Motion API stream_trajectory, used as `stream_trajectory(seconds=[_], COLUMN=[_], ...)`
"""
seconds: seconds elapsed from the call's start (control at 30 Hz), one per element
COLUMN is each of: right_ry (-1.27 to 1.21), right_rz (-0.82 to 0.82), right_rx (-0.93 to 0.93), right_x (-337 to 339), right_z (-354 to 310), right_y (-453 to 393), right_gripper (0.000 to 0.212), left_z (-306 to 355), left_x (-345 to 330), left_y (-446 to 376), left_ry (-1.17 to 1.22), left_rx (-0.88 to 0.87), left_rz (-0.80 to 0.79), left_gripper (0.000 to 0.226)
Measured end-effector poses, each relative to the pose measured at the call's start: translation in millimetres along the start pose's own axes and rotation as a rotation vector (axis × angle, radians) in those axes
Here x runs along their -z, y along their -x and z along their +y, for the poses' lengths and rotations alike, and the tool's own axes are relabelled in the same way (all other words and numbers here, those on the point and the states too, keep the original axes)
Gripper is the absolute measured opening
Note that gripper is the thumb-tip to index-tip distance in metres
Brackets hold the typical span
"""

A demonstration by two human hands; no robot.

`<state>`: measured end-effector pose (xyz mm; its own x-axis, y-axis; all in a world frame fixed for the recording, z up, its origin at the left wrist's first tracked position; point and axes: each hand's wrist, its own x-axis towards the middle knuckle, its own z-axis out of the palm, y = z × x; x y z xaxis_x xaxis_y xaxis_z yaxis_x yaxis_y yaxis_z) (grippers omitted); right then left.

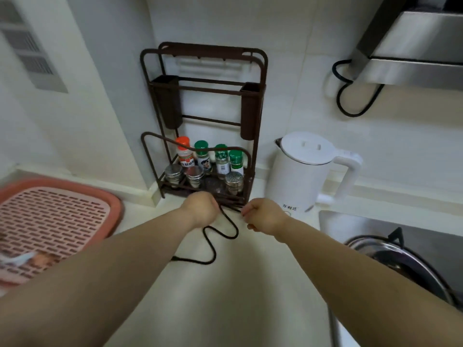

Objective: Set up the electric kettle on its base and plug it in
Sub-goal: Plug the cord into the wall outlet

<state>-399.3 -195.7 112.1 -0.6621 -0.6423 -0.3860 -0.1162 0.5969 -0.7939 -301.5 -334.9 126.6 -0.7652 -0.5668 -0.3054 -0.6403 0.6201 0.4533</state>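
Kettle stands right of centre; base hidden. My left hand and right hand each pinch the cord at centre. Plugging in remains.

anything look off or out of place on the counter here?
Only the black cord: it lies in loose kinks on the counter between the left hand and right hand. The white kettle stands upright; no spill or damage shows.
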Motion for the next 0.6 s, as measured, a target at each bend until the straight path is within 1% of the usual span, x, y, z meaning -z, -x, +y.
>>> stream_trajectory(seconds=[0.07, 0.13, 0.2, 0.27, 0.33, 0.4, 0.53, 0.6], right_ry=[0.122, 0.286, 0.320, 0.324, 0.320, 0.252, -0.015, -0.102], right_rz=[-0.032, -0.002, 0.020, -0.006, -0.027, -0.008, 0.029, 0.028], right_rx=[0.058, 0.090, 0.050, -0.004, -0.017, -0.011, -0.027, -0.032], right_x=[-26.0, -45.7, -59.5, -67.8, -70.6, -69.5, -59.6, -49.4], right_z=[-5.8, -7.7, -8.8, -7.7, -6.8, -6.8, -7.2, -9.1], right_y=[-4.8, -10.2, -14.2, -16.6, -18.9, -19.2, -12.4, -5.8], right_gripper=[0.025, 0.035, 0.035, 0.034, 0.037, 0.038, 0.042, 0.042], left_z=[-32.0, -56.9, -74.2, -82.1, -82.3, -77.3, -60.6, -52.5], left_x=[4.4, 4.3, -0.4, -7.4, -15.7, -24.1, -35.7, -38.8], left_y=[8.9, 13.0, 12.8, 11.8, 9.1, 6.4, 3.8, 2.4], left_ry=[-0.101, -0.133, -0.133, -0.090, -0.021, 0.040, 0.102, 0.105], left_rx=[0.079, 0.120, 0.108, 0.096, 0.085, 0.067, 0.017, 0.011], left_rz=[-0.052, -0.112, -0.171, -0.216, -0.238, -0.238, -0.248, -0.207], left_gripper=[0.032, 0.036, 0.040, 0.046, 0.052, 0.058, 0.074, 0.080])
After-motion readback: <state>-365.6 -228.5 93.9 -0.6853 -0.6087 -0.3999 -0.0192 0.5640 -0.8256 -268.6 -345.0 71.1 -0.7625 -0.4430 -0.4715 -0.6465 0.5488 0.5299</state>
